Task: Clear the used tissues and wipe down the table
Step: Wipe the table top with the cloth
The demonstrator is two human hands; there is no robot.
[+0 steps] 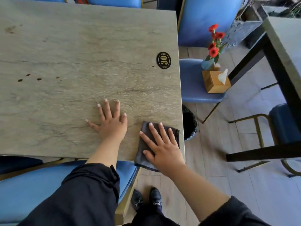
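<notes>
A grey stone-look table (73,54) fills the left of the view. My left hand (110,123) lies flat on it with fingers spread, near the front right part. My right hand (162,147) presses flat on a folded dark grey cloth (145,144) at the table's front right corner; the cloth hangs slightly over the front edge. A few small brown spots (29,78) mark the table's left side, and a fainter smear (9,29) sits at the far left. No tissue lies on the table.
A black oval number plate reading 30 (163,60) is fixed near the right edge. A blue chair (193,84) to the right carries a wooden tissue box (215,82) and a vase of red flowers (211,53). A black-lined bin (189,126) stands beside the table. A second table (286,51) stands at right.
</notes>
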